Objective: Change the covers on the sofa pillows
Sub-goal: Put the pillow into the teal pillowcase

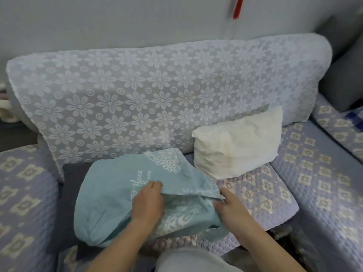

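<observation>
Left hand [147, 201]: fingers pinched on upper flap of teal cover [117, 193] at opening. Right hand [231, 207]: fingertips clamped on flap corner, right edge. Cover on sofa seat [261, 185], bulging, so probably pillow still partly inside; can't confirm. Bare white insert [237, 146] just behind-right, leaning on backrest [157, 91]. Dark cloth [72, 185] under cover's left side.

Risks:
- Thin-edge grip: flap slips on pull.
- Uneven pull: opening bunches, filling jams.
- Dark cloth dragged along.
- Insert near: could get knocked over.
</observation>
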`<state>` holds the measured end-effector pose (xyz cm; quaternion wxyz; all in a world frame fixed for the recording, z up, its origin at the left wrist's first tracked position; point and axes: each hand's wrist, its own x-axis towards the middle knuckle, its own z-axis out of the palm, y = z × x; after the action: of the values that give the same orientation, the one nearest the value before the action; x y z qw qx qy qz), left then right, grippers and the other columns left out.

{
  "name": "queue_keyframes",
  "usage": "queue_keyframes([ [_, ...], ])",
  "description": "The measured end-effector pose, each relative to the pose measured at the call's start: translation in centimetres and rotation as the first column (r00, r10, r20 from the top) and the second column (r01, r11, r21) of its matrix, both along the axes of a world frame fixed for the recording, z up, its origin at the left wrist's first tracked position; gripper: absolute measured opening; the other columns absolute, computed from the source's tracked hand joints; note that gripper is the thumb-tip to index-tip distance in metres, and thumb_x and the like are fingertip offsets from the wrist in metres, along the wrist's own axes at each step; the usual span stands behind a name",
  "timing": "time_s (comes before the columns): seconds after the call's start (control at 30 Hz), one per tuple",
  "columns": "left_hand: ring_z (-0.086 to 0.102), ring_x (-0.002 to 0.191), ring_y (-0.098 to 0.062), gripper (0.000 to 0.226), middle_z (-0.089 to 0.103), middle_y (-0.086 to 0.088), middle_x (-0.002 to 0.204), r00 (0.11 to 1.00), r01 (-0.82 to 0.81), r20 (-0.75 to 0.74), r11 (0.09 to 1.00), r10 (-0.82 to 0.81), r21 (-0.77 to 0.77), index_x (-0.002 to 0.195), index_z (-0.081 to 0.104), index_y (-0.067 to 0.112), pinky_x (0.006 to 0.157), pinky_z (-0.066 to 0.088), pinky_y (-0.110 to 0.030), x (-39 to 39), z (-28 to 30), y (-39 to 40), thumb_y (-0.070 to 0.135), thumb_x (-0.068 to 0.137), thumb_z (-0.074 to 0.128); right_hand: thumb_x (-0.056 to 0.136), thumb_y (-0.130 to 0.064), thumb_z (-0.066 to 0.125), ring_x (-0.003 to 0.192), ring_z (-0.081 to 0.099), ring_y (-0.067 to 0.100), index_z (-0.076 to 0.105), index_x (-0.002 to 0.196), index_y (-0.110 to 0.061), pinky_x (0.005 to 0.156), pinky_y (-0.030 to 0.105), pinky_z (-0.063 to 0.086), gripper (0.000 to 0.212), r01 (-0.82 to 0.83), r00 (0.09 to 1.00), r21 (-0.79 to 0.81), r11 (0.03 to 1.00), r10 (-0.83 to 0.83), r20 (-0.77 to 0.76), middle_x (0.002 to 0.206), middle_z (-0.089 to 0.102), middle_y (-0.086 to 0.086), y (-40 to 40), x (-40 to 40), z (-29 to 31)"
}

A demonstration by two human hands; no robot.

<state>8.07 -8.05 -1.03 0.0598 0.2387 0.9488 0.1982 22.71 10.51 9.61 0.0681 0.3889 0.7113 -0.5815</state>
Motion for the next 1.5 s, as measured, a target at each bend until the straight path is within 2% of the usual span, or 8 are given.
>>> queue_keyframes([
  [0.2, 0.062, 0.097, -0.030, 0.026, 0.069, -0.006, 0.105, 0.977, -0.040, 0.212, 0.977, -0.005, 0.210, 0.112, 0.063, 0.024, 0.081, 0.048, -0.039, -4.9, 9.7, 2.4, 0.014, 0.099, 0.043, 0.097, -0.008, 0.041, 0.074, 0.064, 0.024, 0.044, 0.131, -0.029, 0.064, 0.044, 0.056, 0.040, -0.201, 0.965, 0.511, 0.836, 0.080, 0.249, 0.092, 0.064, 0.004, 3.9, 1.8, -1.8],
  [0.37, 0.049, 0.062, -0.008, 0.038, 0.050, 0.011, 0.064, 0.918, 0.215, 0.266, 0.933, -0.294, 0.289, 0.067, 0.045, 0.026, 0.058, 0.033, -0.032, -1.1, 19.4, 7.9, 0.031, 0.105, 0.046, 0.085, -0.055, 0.060, 0.124, 0.039, 0.022, 0.018, 0.155, -0.030, 0.099, 0.039, 0.044, 0.085, -0.340, 0.939, 0.542, 0.768, 0.310, 0.149, 0.137, 0.034, 0.000, 3.2, -0.9, -1.0],
  [0.5, 0.041, 0.051, -0.001, 0.031, 0.049, 0.013, 0.060, 0.870, 0.296, 0.288, 0.891, -0.400, 0.344, 0.073, 0.055, 0.021, 0.054, 0.036, -0.022, 1.9, 24.8, 11.3, 0.030, 0.103, 0.053, 0.088, -0.041, 0.054, 0.098, 0.059, 0.032, 0.058, 0.115, -0.021, 0.074, 0.038, 0.045, 0.034, -0.105, 0.979, 0.641, 0.761, 0.192, -0.068, 0.102, 0.063, 0.005, 6.0, -5.4, -0.4],
  [0.73, 0.060, 0.083, -0.013, 0.014, 0.063, 0.007, 0.096, 0.982, 0.150, 0.150, 0.959, -0.116, -0.240, 0.103, 0.063, 0.026, 0.066, 0.046, -0.030, 2.0, 27.6, 15.6, 0.039, 0.095, 0.064, 0.080, 0.006, 0.050, 0.086, 0.051, 0.020, 0.069, 0.110, -0.018, 0.076, 0.032, 0.038, 0.043, 0.297, 0.902, 0.715, 0.633, 0.060, -0.428, 0.105, 0.059, 0.003, 20.0, -1.7, 12.2],
  [0.83, 0.063, 0.071, -0.021, 0.029, 0.065, 0.001, 0.071, 0.985, -0.093, 0.163, 0.974, 0.059, 0.207, 0.075, 0.064, 0.022, 0.060, 0.043, -0.031, 4.4, 27.6, 19.5, 0.016, 0.100, 0.051, 0.081, 0.007, 0.049, 0.094, 0.050, 0.012, 0.062, 0.123, -0.022, 0.084, 0.030, 0.043, 0.052, 0.262, 0.874, 0.682, 0.683, 0.131, -0.468, 0.116, 0.052, -0.001, 23.7, 0.1, 14.7],
  [0.97, 0.068, 0.076, -0.021, 0.028, 0.076, -0.005, 0.081, 0.862, -0.400, 0.504, 0.535, -0.056, 0.744, 0.089, 0.075, 0.016, 0.069, 0.050, -0.031, 8.9, 29.8, 24.8, 0.004, 0.099, 0.052, 0.089, -0.003, 0.043, 0.106, 0.060, 0.026, 0.040, 0.145, -0.029, 0.090, 0.044, 0.051, 0.062, 0.184, 0.927, 0.580, 0.793, 0.056, -0.371, 0.131, 0.055, 0.002, 27.4, 1.4, 14.7],
  [1.3, 0.063, 0.074, -0.012, 0.025, 0.068, 0.003, 0.082, 0.948, 0.205, 0.270, 0.973, -0.170, -0.108, 0.087, 0.064, 0.024, 0.063, 0.046, -0.022, 12.4, 29.7, 31.3, 0.047, 0.094, 0.064, 0.099, -0.046, 0.037, 0.112, 0.059, 0.030, 0.059, 0.124, -0.030, 0.099, 0.050, 0.049, 0.037, 0.057, 0.898, 0.344, 0.937, 0.102, -0.427, 0.126, 0.063, 0.006, 33.5, 2.7, 18.3],
  [1.5, 0.073, 0.097, -0.031, 0.024, 0.079, -0.007, 0.094, 0.830, -0.415, 0.558, 0.643, -0.023, 0.643, 0.096, 0.079, 0.019, 0.091, 0.058, -0.050, 11.8, 26.4, 34.0, 0.011, 0.095, 0.056, 0.078, -0.065, 0.063, 0.082, 0.064, 0.012, 0.063, 0.095, -0.029, 0.067, 0.034, 0.051, 0.039, 0.024, 0.906, 0.562, 0.827, 0.219, -0.361, 0.085, 0.065, -0.014, 33.5, 5.9, 16.5],
])
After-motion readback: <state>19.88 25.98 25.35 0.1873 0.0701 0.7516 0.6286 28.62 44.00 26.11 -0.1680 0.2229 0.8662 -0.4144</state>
